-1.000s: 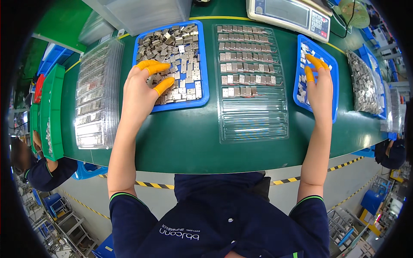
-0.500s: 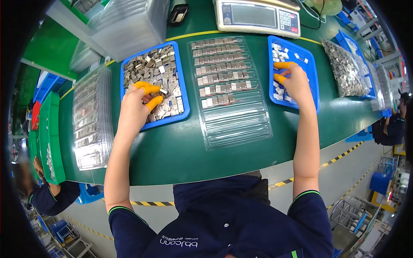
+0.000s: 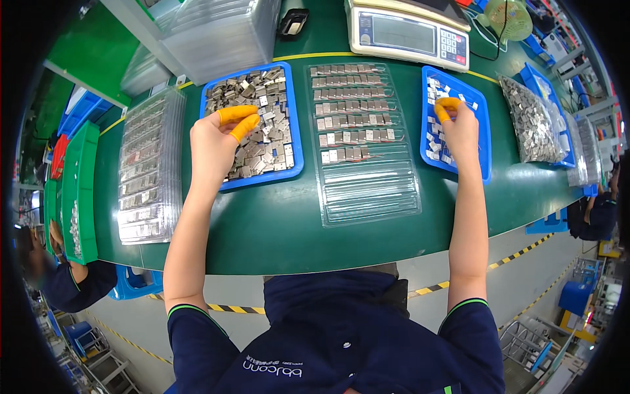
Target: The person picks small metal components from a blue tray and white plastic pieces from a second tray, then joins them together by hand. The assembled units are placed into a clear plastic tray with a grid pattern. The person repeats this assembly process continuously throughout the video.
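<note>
My left hand [image 3: 215, 146], with yellow finger cots, is over a blue tray [image 3: 296, 141] heaped with small metal connector shells [image 3: 252, 157]. Its thumb and finger are closed in a pinch; what lies between the tips is too small to make out. My right hand [image 3: 462, 134], also in yellow finger cots, reaches into a second blue tray [image 3: 484, 141] with scattered small white pieces [image 3: 434, 141]. Those fingertips are pinched together too, their contents hidden. Between my hands lies a clear plastic blister tray [image 3: 371, 197], its far rows filled with metal connectors and its near slots bare.
A stack of filled clear trays [image 3: 149, 171] and a green bin [image 3: 80, 197] stand at left. Behind are clear plastic containers [image 3: 220, 36] and a weighing scale [image 3: 407, 36]. At right lies a bag of metal parts [image 3: 533, 121]. Co-workers sit on both sides.
My left hand has lifted slightly from the heap of connector shells. My right hand stays in its tray, fingers drawn closer together. The view has shifted a little, moving the table items rightward.
</note>
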A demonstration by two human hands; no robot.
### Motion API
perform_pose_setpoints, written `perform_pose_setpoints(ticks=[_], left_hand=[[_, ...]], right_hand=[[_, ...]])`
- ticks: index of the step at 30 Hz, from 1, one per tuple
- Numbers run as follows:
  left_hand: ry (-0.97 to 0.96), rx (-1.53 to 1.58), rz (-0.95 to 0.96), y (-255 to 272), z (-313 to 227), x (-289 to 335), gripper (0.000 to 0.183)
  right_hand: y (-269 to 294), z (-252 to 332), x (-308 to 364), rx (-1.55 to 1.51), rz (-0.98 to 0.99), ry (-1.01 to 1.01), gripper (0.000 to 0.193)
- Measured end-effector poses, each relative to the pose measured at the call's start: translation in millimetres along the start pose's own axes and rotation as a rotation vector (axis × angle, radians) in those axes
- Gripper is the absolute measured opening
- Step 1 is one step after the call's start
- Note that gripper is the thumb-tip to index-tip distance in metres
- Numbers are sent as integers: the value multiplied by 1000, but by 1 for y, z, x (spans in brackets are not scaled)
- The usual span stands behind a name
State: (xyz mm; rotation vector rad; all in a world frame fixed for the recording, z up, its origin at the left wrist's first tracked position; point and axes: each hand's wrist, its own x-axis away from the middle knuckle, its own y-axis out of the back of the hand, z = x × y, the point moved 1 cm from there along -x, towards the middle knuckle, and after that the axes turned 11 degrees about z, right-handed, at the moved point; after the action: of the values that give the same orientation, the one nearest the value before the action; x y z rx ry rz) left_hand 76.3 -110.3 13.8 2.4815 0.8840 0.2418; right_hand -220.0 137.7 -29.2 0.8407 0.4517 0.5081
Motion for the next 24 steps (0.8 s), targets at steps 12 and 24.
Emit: perform_pose_setpoints(ticks=[12,24], left_hand=[[236,1187,321,-8,3,5,36],[196,889,283,-29,-15,12,35]], right_hand=[[4,29,6,-769,86,-16,23],[-1,49,17,-849,91,-39,28]])
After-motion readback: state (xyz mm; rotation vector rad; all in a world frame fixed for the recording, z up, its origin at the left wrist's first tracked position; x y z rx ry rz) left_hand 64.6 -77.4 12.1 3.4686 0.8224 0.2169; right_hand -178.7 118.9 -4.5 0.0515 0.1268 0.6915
